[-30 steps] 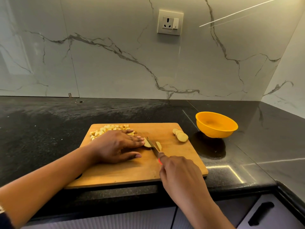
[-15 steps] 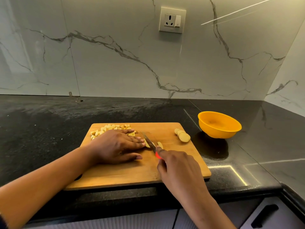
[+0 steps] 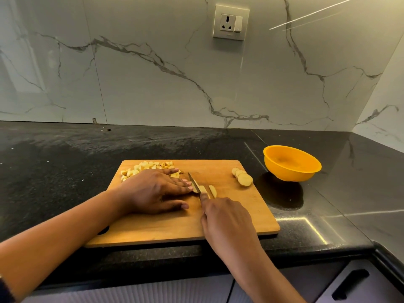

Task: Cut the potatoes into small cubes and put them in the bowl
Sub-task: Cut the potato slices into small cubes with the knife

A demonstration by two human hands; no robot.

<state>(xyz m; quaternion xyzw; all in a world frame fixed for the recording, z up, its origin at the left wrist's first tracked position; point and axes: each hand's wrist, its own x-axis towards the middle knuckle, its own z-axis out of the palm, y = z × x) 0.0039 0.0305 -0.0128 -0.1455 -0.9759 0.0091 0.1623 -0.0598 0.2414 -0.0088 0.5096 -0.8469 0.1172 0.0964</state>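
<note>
Since the earlier frame my right hand is sliding forward, fingers gripping the knife. Meanwhile my left hand is pressing straight-fingered on potato strips at its fingertips. Beyond those fingers cubes are lying; slices are waiting uncut; the bowl is sitting empty.

Two arms show, and both are bare from the hand up. The left hand has short, neat nails that look pale and a bit shiny at the tips of its fingers. Far up the left arm, in the bottom corner, there is the edge of a dark blue sleeve. The right hand has a bare arm too, as far as can be seen.
</note>
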